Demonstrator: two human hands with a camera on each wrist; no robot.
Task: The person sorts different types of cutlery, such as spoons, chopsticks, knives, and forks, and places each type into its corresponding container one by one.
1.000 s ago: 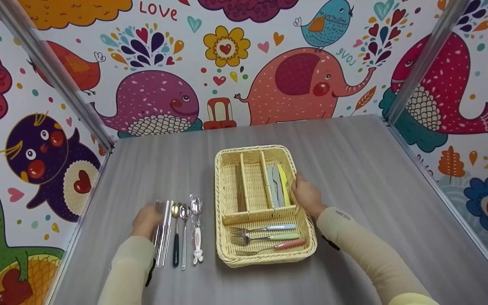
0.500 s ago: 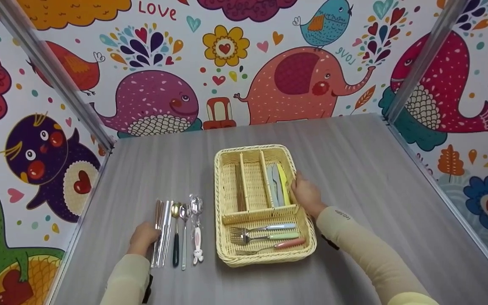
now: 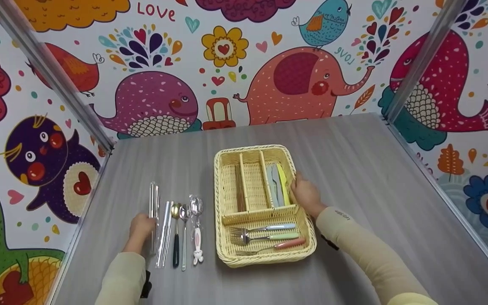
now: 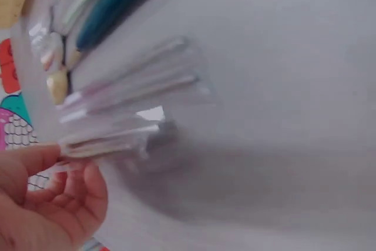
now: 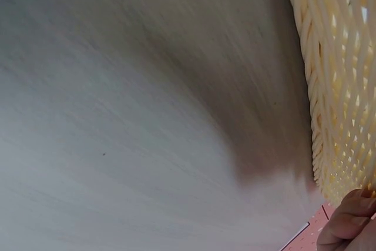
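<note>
In the head view my left hand (image 3: 142,226) pinches a pair of chopsticks in a clear plastic sleeve (image 3: 154,203). The left wrist view has thumb and fingertips on one end of that sleeve (image 4: 111,142), with its other end above the table. To its right lies a second sleeved pair of chopsticks (image 3: 164,237). My right hand (image 3: 307,195) holds the right side of a woven cutlery basket (image 3: 265,261); in the right wrist view, only fingers (image 5: 346,221) show at its wall.
Beside the chopsticks lie a dark-handled gold spoon (image 3: 176,250), a silver spoon (image 3: 184,237) and a wrapped bunny-handled spoon (image 3: 198,243). Inside the basket are brown chopsticks (image 3: 239,190), grey-blue and yellow knives (image 3: 284,186), and forks (image 3: 269,237). Patterned walls enclose the grey table (image 3: 345,161).
My left hand first slid toward the near end of the sleeved chopsticks, then picked them up and moved them away from me and slightly left. The right hand stays on the basket.
</note>
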